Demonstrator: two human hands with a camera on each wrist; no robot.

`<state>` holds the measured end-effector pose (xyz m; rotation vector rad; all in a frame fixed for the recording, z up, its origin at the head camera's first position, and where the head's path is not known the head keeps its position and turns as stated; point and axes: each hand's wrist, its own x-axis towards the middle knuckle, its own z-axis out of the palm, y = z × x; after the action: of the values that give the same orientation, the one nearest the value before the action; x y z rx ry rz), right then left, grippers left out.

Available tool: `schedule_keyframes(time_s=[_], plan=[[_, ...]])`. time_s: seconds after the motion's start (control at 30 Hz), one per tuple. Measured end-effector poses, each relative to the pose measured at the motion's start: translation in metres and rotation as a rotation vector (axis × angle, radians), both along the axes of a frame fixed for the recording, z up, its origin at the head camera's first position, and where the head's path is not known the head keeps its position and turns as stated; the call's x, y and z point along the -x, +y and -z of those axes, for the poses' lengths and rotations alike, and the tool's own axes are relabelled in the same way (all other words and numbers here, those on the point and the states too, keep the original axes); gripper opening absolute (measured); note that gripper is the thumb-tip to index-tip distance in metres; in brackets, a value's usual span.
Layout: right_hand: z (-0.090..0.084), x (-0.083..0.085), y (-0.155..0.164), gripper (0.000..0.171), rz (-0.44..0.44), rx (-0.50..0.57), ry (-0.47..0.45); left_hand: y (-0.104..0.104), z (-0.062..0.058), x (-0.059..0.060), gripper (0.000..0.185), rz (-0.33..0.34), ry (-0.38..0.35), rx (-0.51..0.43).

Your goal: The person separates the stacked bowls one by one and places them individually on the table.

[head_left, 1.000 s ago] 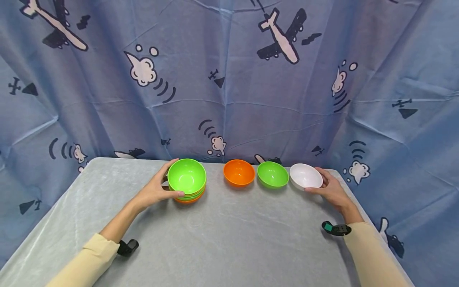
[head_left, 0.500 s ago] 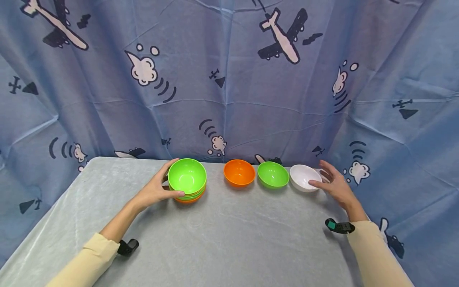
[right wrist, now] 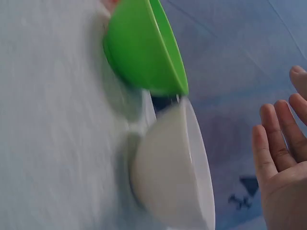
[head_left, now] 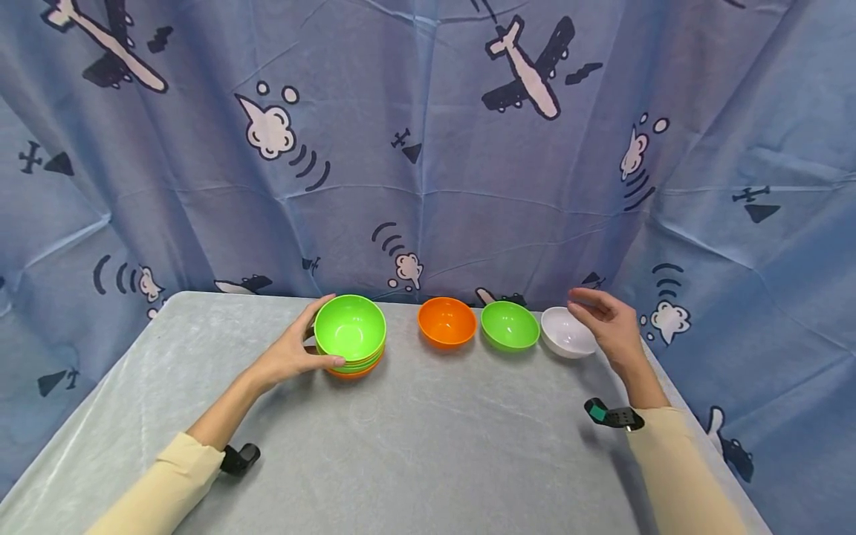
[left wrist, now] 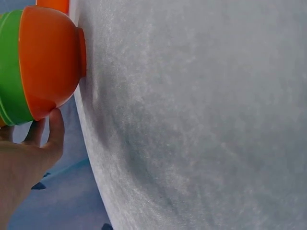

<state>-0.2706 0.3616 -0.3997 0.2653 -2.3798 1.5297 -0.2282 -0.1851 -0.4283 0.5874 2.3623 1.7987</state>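
Bowls in a row along the far edge of the grey bench (head_left: 414, 438), in front of a blue curtain (head_left: 428, 148) printed with planes and clouds. Count: one stack of bowls (head_left: 350, 338) at the left, then three single bowls to its right, namely one orange bowl (head_left: 446, 322), one green bowl (head_left: 510, 325) and one white bowl (head_left: 567, 331). All stand upright, mouths up.

Stack: a bright green bowl on top, glossy and round, with more green rims under it and an orange bowl at the bottom; the wrist view shows the orange base and its small foot ring. The exact number in the stack cannot be told.

Left hand (head_left: 289, 355): grip closed round the stack, thumb on the near side and fingers curled round the far side.

White bowl: plain, smooth, deep, sitting just beside the green bowl at the right end of the row; whether the two touch cannot be told.

Right hand (head_left: 610, 321): raised just beside the white bowl on its right, fingers loosely spread, grip open and holding nothing, palm facing the bowl in the wrist view.

Both forearms in cream sleeves, each with a small black band at the wrist.
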Motion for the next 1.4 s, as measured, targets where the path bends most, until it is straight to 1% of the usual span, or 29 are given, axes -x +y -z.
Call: schedule_keyframes(time_s=[0.13,0.23,0.43,0.63,0.77,0.93,1.03,1.17,1.4], plan=[[-0.001,0.000,-0.025,0.040,-0.093,0.025,0.015,-0.003,-0.002,0.001,0.109,0.025,-0.013,-0.002],[-0.001,0.002,-0.043,0.039,-0.164,0.054,0.008,-0.004,-0.003,0.002,0.111,0.039,-0.016,0.002],[0.001,0.008,-0.083,0.038,-0.267,0.096,-0.025,-0.003,-0.001,0.003,0.105,0.059,-0.015,-0.013],[0.004,0.012,-0.122,0.038,-0.383,0.152,-0.010,-0.003,-0.001,0.003,0.103,0.049,-0.022,0.007],[0.007,0.013,-0.149,0.037,-0.447,0.185,-0.023,-0.002,-0.001,0.003,0.103,0.048,-0.025,0.015],[0.014,0.013,-0.182,0.040,-0.511,0.188,-0.051,-0.002,0.000,0.003,0.104,0.039,-0.031,0.014],[0.017,0.012,-0.201,0.042,-0.541,0.166,-0.051,-0.001,0.001,0.002,0.105,0.033,-0.038,0.016],[0.023,0.011,-0.224,0.053,-0.592,0.152,-0.036,-0.001,0.003,0.002,0.106,0.029,-0.041,0.016],[0.028,0.006,-0.261,0.087,-0.737,0.124,-0.069,-0.003,0.006,0.003,0.106,0.030,-0.043,0.018]])
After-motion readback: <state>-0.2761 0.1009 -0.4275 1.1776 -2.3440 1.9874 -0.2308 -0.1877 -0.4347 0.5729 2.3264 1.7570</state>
